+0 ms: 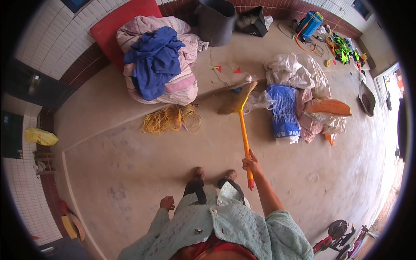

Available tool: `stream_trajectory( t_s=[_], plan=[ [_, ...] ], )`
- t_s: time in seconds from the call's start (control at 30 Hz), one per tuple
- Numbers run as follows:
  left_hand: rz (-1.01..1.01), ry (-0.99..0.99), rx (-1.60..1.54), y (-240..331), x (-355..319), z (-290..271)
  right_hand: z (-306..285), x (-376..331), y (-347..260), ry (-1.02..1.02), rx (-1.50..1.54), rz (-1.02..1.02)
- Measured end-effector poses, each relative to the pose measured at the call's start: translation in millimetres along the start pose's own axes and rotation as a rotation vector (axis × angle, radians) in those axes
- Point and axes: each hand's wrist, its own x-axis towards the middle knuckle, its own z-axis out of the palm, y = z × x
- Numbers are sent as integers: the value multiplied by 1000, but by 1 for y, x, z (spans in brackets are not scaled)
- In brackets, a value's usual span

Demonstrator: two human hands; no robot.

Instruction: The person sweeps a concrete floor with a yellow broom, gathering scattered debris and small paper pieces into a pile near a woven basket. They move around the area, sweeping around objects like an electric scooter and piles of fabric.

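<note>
My right hand (251, 162) is wrapped round the yellow handle of a broom (245, 134), close to its red end cap. The broom slants away from me, its brown, fan-shaped head (236, 102) down at the floor. Beside that head lie a small dark blue scrap (237, 90) and a thin clear plastic bag (258, 102). Two red triangular scraps (219, 69) are a little farther off. Low at my left side hangs my left hand (167, 203), empty, with its fingers loosely bent and slightly apart.
A bundled pink quilt (186, 84) with blue cloth (154, 60) lies far left, near tangled yellow rope (167, 119). White sacks (288, 71) and a blue printed bag (284, 110) are piled right. A dark bin (216, 26) stands at the back wall; a bicycle (342, 238) is near right.
</note>
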Motion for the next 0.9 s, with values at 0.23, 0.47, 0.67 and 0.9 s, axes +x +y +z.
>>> stream_trajectory(
  t_s=[0.23,0.47,0.67,0.9],
  plan=[
    [57,-13,51,33,2,16,-13,-90,-15,-89,-30,102],
    [133,-39,-3,64,4,29,-55,-59,7,-10,-243,250],
    [133,45,73,73,-15,22,-73,-62,-42,24,-465,44],
    [133,59,364,56,-22,14,-37,-51,-94,16,-363,-257]
  ],
)
